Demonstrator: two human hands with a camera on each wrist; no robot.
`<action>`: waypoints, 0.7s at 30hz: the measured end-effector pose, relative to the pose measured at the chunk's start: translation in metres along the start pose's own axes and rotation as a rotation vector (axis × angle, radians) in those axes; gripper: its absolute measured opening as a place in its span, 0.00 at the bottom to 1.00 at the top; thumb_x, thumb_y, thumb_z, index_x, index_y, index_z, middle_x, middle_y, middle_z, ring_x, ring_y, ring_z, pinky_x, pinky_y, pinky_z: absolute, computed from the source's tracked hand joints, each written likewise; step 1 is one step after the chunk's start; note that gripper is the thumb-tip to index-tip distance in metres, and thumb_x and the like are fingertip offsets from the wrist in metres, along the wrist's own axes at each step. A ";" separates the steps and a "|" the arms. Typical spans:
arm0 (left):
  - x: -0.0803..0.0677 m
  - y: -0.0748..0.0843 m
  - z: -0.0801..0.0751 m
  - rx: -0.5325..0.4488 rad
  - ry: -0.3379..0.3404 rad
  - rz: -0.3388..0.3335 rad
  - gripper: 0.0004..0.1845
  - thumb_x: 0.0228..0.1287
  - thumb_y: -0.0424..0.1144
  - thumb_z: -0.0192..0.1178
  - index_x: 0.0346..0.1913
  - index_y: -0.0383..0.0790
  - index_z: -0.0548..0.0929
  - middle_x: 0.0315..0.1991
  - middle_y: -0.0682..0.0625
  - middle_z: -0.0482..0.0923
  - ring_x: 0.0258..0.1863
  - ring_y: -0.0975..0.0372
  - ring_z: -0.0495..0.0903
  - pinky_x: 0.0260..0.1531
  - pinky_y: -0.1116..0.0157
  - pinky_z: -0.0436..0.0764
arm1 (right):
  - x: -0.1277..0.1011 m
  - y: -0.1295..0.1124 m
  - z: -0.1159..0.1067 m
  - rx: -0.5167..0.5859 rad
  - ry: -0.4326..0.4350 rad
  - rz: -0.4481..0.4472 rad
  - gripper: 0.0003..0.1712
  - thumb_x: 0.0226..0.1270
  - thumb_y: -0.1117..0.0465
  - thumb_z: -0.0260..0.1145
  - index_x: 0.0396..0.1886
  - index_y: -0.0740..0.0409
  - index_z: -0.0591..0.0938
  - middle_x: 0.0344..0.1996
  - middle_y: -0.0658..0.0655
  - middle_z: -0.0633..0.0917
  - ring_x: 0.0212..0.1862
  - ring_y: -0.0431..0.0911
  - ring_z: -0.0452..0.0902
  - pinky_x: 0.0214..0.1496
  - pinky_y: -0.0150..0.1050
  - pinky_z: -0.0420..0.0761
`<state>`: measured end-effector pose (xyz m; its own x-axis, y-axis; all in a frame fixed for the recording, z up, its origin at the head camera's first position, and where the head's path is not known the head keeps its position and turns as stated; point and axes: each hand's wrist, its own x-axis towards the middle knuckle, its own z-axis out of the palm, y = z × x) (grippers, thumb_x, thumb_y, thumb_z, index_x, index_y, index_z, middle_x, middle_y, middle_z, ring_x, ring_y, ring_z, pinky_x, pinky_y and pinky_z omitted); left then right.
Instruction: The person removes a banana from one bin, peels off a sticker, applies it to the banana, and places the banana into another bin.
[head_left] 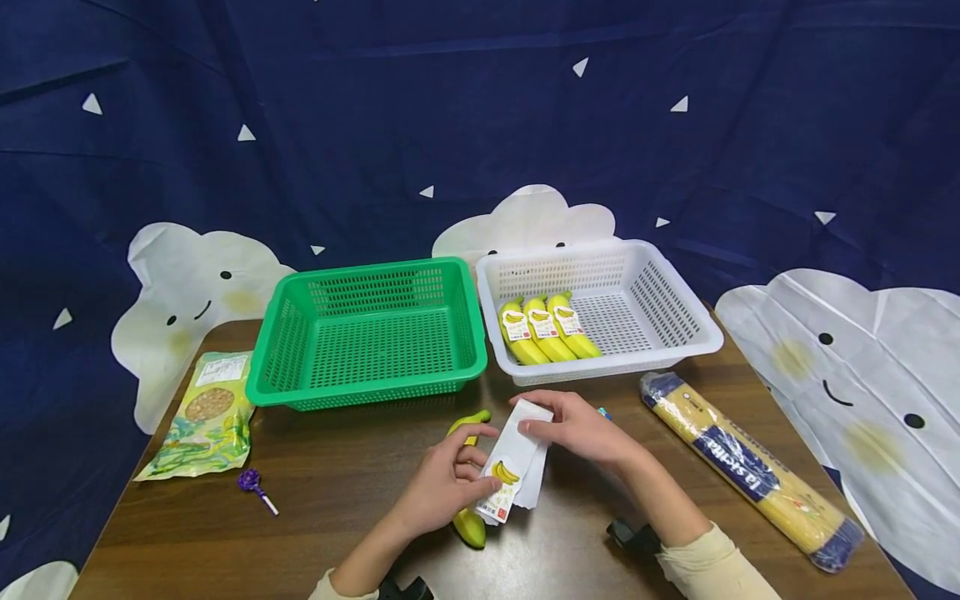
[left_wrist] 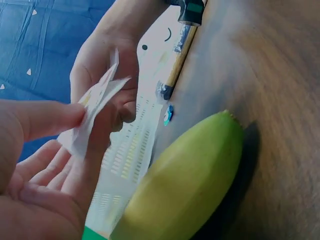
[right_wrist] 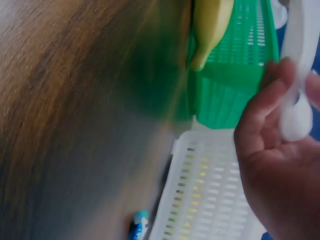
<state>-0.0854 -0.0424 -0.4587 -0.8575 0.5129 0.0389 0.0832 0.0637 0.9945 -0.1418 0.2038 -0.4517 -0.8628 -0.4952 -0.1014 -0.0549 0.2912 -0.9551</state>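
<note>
Between both hands is a white strip of banana stickers point(head_left: 519, 442), folded, with a printed banana label at its lower end. My left hand point(head_left: 444, 485) pinches that lower end between thumb and fingers. The upper end is held by my right hand point(head_left: 576, 427), thumb on top; in the right wrist view the strip point(right_wrist: 296, 117) curls there. On the table, partly hidden under the left hand, lies an unlabelled-looking banana point(head_left: 470, 528); the left wrist view shows this banana point(left_wrist: 187, 175) close up, apart from the fingers.
A green basket point(head_left: 367, 393) stands at back left. Beside it, a white basket point(head_left: 622, 364) holds three labelled bananas point(head_left: 542, 329). A yellow-green food bag point(head_left: 206, 417) and a purple lollipop point(head_left: 250, 481) lie left, a spaghetti pack point(head_left: 750, 471) right. A small blue item point(left_wrist: 168, 115) sits behind the right hand.
</note>
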 end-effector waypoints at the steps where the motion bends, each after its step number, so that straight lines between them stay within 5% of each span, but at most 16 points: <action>1: -0.001 0.004 0.001 0.002 0.009 0.001 0.29 0.57 0.25 0.66 0.62 0.38 0.70 0.35 0.43 0.83 0.29 0.54 0.84 0.31 0.67 0.81 | 0.000 -0.001 0.002 -0.066 0.040 -0.005 0.27 0.65 0.54 0.67 0.62 0.57 0.75 0.43 0.57 0.81 0.37 0.49 0.80 0.38 0.45 0.81; 7: 0.002 -0.001 0.003 0.025 0.051 0.018 0.21 0.57 0.30 0.67 0.54 0.42 0.77 0.36 0.46 0.82 0.28 0.57 0.83 0.28 0.67 0.80 | -0.010 -0.007 0.010 -0.521 0.314 -0.123 0.30 0.57 0.47 0.73 0.59 0.45 0.77 0.54 0.46 0.75 0.52 0.46 0.70 0.50 0.48 0.73; 10: 0.004 -0.011 0.004 0.042 0.074 0.020 0.17 0.58 0.33 0.68 0.50 0.45 0.80 0.37 0.48 0.81 0.28 0.60 0.83 0.25 0.68 0.79 | -0.016 -0.009 0.013 -0.631 0.370 -0.206 0.25 0.57 0.48 0.73 0.55 0.41 0.79 0.58 0.45 0.74 0.60 0.46 0.64 0.58 0.52 0.65; 15: 0.006 -0.012 0.008 0.027 0.098 0.012 0.16 0.57 0.32 0.69 0.48 0.40 0.80 0.37 0.47 0.80 0.28 0.62 0.82 0.25 0.69 0.79 | -0.023 -0.016 0.020 -0.511 0.306 -0.259 0.09 0.64 0.52 0.68 0.44 0.39 0.84 0.45 0.40 0.79 0.46 0.40 0.74 0.45 0.43 0.76; 21: 0.007 -0.012 0.010 0.006 0.107 -0.013 0.14 0.55 0.32 0.70 0.44 0.37 0.79 0.34 0.49 0.80 0.27 0.63 0.82 0.26 0.70 0.79 | -0.026 -0.015 0.029 -0.405 0.125 -0.293 0.04 0.64 0.54 0.69 0.38 0.42 0.84 0.35 0.39 0.80 0.34 0.39 0.75 0.33 0.39 0.78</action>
<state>-0.0875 -0.0305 -0.4712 -0.9078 0.4178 0.0360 0.0740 0.0752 0.9944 -0.1044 0.1888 -0.4425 -0.8341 -0.5093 0.2116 -0.4720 0.4607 -0.7516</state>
